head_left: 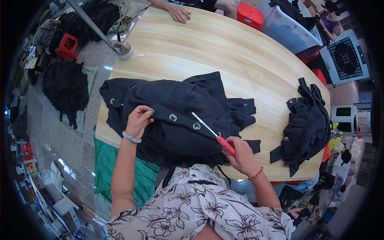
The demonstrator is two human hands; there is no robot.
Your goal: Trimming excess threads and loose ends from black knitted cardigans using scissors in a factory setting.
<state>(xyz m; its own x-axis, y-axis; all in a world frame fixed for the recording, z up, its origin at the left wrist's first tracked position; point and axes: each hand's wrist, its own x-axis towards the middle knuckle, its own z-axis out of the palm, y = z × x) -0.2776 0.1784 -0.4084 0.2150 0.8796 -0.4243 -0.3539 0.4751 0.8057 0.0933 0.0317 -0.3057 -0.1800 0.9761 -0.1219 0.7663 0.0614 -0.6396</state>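
Observation:
A black knit cardigan (160, 94) lies bunched on the table in front of me, its ribbed edges and a row of large shiny buttons (196, 126) facing up. At the left end of that row, my left hand (138, 119) pinches a button at the edge of the button band. My right hand (241, 154) is closed around the red handle of a slim tool (226, 145) with a thin, straight metal shaft. The shaft slants up and left over the cardigan, its tip above the band. Its exact kind does not show.
Another dark buttoned garment (304, 128) is heaped at the right of the wooden table (180, 48). Across the table rests another person's hand (179, 13). A metal pole (94, 26) stands at the left edge. Beyond are a red box (249, 16) and a plastic bin (288, 30).

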